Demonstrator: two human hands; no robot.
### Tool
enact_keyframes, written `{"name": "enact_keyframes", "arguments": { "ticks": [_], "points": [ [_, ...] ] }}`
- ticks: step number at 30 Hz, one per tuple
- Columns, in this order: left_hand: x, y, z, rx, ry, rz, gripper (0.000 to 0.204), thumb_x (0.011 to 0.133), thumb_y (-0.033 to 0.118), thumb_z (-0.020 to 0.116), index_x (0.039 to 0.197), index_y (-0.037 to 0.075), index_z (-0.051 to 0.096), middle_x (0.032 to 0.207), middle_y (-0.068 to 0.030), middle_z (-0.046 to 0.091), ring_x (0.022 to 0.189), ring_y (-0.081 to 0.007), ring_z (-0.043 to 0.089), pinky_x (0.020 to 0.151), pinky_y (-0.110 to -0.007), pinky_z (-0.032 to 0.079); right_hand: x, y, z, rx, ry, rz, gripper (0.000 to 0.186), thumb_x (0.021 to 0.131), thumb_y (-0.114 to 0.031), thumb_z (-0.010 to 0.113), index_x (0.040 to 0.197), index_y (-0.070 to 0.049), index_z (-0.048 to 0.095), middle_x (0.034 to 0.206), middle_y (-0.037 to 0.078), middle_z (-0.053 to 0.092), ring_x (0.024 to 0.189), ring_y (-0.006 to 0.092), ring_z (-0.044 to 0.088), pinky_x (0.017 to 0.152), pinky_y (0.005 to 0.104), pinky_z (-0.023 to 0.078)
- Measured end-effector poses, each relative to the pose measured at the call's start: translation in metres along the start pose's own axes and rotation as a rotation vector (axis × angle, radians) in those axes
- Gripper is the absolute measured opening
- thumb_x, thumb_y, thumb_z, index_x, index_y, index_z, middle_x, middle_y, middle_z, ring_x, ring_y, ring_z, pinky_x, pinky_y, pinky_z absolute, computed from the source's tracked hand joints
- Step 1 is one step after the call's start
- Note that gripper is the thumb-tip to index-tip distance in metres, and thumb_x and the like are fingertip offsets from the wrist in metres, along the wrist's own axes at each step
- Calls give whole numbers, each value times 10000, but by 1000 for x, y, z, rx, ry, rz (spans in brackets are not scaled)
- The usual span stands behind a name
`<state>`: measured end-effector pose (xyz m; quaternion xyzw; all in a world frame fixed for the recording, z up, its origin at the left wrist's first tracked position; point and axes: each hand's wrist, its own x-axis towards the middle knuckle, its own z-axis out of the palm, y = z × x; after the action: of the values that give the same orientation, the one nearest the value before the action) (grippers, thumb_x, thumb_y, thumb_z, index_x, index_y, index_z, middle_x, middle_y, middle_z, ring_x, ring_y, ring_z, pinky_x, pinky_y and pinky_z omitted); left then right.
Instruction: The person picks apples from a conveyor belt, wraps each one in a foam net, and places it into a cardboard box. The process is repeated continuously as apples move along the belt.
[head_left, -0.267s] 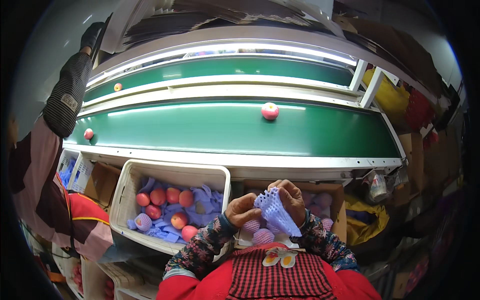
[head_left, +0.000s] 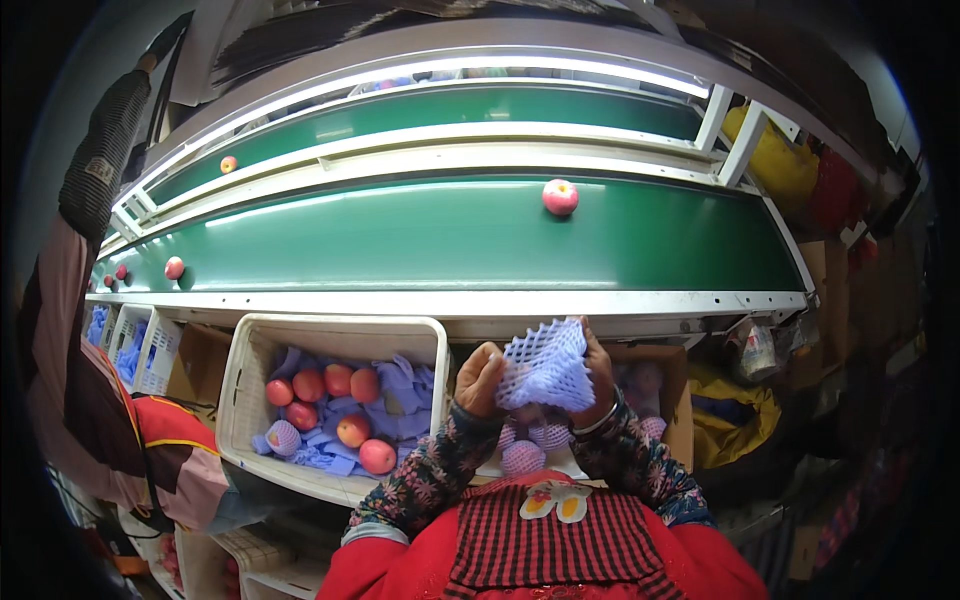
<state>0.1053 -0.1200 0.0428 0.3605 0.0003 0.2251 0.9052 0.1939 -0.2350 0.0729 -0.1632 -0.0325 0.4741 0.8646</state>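
Observation:
A pale lavender foam mesh sleeve [head_left: 545, 365] is stretched between my hands. My left hand [head_left: 480, 380] pinches its left side, and my right hand [head_left: 596, 370] grips the right side, partly hidden behind it. Beneath them, net-wrapped apples [head_left: 523, 456] lie in a cardboard box [head_left: 676, 400], some pink, some lavender. To the left, a white plastic crate [head_left: 237, 395] holds several red apples [head_left: 377, 455], one wrapped apple [head_left: 283, 436] and loose blue sleeves [head_left: 395, 400].
A green conveyor belt [head_left: 420, 240] crosses ahead with several apples [head_left: 560, 197]; a second belt [head_left: 450, 110] runs behind, under a light bar. At the left, a co-worker's sleeved arm [head_left: 95, 170] reaches up beside smaller crates [head_left: 160, 350]. A yellow bag [head_left: 735, 420] lies at the right.
Both hands have risen toward the belt, spreading the sleeve wider and more upright. The nearest belt apple has shifted right in the picture; more apples show at the belt's left end.

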Motion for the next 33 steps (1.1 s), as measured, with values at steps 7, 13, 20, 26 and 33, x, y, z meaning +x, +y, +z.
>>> {"name": "enact_keyframes", "arguments": {
  "ticks": [7,13,20,26,33],
  "points": [
    [48,-17,3,493,-191,-70,126,849,125,520,747,62,483,652,57,436,599,-15,365,527,-157,296,-11,-37,-8,-712,-413,590,304,775,-81,594,1055,7,516,987,64,575,910,131,524,806,275,434],
    [97,-38,-34,383,37,-220,400,864,413,425,1081,77,421,875,-79,556,843,-185,549,715,-313,456,63,-197,-40,-950,-255,189,193,787,-77,574,958,11,560,908,109,597,801,171,587,669,311,509],
    [76,-33,-85,440,276,-327,390,879,411,392,931,31,467,786,-80,555,736,-205,580,677,-313,486,166,-366,-144,-1756,614,-684,521,685,-239,680,1048,83,492,989,177,583,858,230,592,791,287,460],
    [37,-25,-118,444,360,-148,147,880,154,441,932,20,469,773,-91,567,711,-181,593,661,-286,498,202,-345,-175,-2064,653,-475,892,517,-328,769,1232,0,346,1205,193,426,1101,271,440,959,301,328],
    [65,-26,-88,609,159,-47,133,843,48,457,963,-8,473,797,-98,576,711,-163,563,698,-280,466,176,-259,-137,-1804,43,-514,726,547,-216,762,1163,-52,416,1103,129,494,1045,246,473,923,313,362]
  ]
}}
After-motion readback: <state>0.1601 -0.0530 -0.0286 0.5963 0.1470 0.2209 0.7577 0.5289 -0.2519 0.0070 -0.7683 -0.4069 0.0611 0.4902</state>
